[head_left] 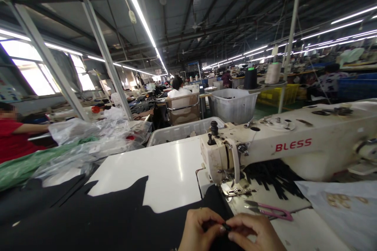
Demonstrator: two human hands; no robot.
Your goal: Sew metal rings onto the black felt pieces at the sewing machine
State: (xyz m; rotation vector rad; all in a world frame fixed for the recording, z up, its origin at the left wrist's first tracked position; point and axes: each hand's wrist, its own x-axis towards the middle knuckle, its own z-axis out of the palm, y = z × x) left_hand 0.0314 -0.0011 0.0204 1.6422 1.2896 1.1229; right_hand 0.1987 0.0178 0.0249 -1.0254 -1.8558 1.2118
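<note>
Two hands, left (202,229) and right (253,231), pinch one small black piece (226,226) between fingertips, over black cloth (118,219) on a white table (173,172). Just beside sit one pair of pink-handled snips (272,211) and one BLESS sewing machine (279,145); beyond stand two thread cones, one black (250,78), one pale (273,73).

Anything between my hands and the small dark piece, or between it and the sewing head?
Nothing visible blocks either path. The left hand and right hand pinch the small dark piece. Toward the sewing head I see just the flat edge of the black cloth; the pink-handled snips lie off right.
</note>
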